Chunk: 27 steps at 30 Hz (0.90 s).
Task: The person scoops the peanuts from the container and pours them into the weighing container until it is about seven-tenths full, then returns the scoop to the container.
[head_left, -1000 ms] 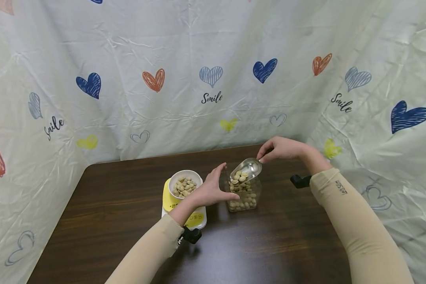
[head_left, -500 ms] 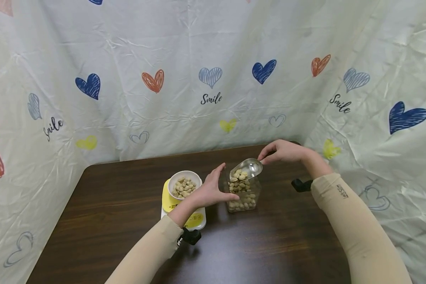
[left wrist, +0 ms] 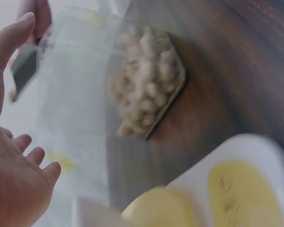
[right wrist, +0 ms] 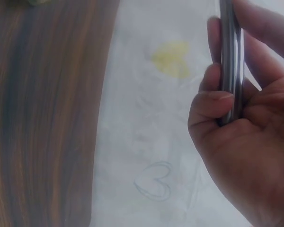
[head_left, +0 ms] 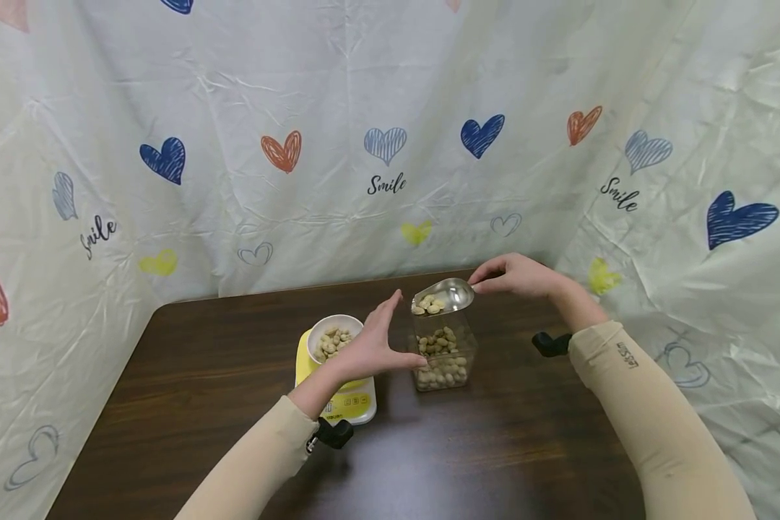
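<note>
My right hand (head_left: 518, 276) grips the handle of a metal scoop (head_left: 456, 292) holding several pale nuts in their shells (head_left: 429, 305). The scoop is raised at the top of a clear square container (head_left: 471, 347), whose lower part is filled with more of these nuts (left wrist: 146, 78). In the right wrist view the fingers curl round the scoop's handle (right wrist: 232, 66). My left hand (head_left: 367, 354) is spread, thumb and fingers apart, at the container's left side. In the left wrist view its fingers (left wrist: 35, 153) are stretched out and hold nothing.
Left of the container, a white bowl (head_left: 312, 339) with nuts stands on a yellow and white kitchen scale (head_left: 364, 409), partly hidden by the left hand. The dark wooden table (head_left: 188, 404) ends at a white curtain (head_left: 325, 217) with printed hearts.
The scoop has risen from the nuts in the container to its top, tilting more level, with nuts in it. The left hand has moved slightly left, away from the container.
</note>
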Each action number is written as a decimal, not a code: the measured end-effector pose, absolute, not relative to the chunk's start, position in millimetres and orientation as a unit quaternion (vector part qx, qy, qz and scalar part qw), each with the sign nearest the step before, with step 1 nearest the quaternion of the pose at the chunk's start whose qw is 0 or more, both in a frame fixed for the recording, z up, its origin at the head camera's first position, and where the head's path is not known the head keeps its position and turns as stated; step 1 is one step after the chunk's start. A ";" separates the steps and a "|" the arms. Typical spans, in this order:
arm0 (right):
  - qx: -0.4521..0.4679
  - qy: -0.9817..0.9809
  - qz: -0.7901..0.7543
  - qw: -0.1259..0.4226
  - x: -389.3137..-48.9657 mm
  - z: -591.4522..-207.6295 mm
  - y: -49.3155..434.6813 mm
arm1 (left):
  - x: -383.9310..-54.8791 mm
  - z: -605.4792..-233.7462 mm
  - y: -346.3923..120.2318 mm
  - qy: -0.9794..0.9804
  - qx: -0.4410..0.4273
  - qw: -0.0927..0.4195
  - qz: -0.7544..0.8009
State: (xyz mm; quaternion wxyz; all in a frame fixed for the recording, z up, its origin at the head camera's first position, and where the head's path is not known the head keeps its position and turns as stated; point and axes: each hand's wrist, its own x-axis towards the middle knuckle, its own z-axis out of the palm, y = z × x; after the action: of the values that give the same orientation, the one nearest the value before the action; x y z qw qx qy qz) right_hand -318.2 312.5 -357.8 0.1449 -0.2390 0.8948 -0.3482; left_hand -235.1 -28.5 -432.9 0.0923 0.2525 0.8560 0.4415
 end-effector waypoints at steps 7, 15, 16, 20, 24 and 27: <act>-0.229 0.892 -0.364 0.137 -316.6 -356.0 301.1 | -237.6 -411.3 -70.7 0.859 0.257 0.043 0.440; -0.218 0.887 -0.381 0.142 -313.9 -354.3 277.0 | -237.7 -399.0 -126.4 0.883 0.206 0.034 0.420; -0.218 0.886 -0.384 0.142 -313.2 -353.6 273.1 | -237.4 -398.2 -132.0 0.885 0.201 0.034 0.418; -0.218 0.881 -0.394 0.144 -310.9 -350.4 256.8 | -235.4 -398.1 -151.0 0.890 0.190 0.032 0.413; -0.219 0.878 -0.401 0.142 -308.3 -348.1 241.3 | -234.9 -405.8 -164.2 0.897 0.187 0.028 0.401; -0.220 0.872 -0.412 0.146 -306.6 -347.0 230.6 | -235.9 -417.1 -171.4 0.902 0.187 0.029 0.388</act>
State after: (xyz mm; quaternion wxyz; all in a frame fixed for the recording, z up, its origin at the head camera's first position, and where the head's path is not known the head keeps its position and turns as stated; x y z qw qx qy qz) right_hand -306.6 230.6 -347.0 0.1465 -0.2202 0.8722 -0.4115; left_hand -235.9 -171.4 -417.1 0.0289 0.1871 0.9020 0.3881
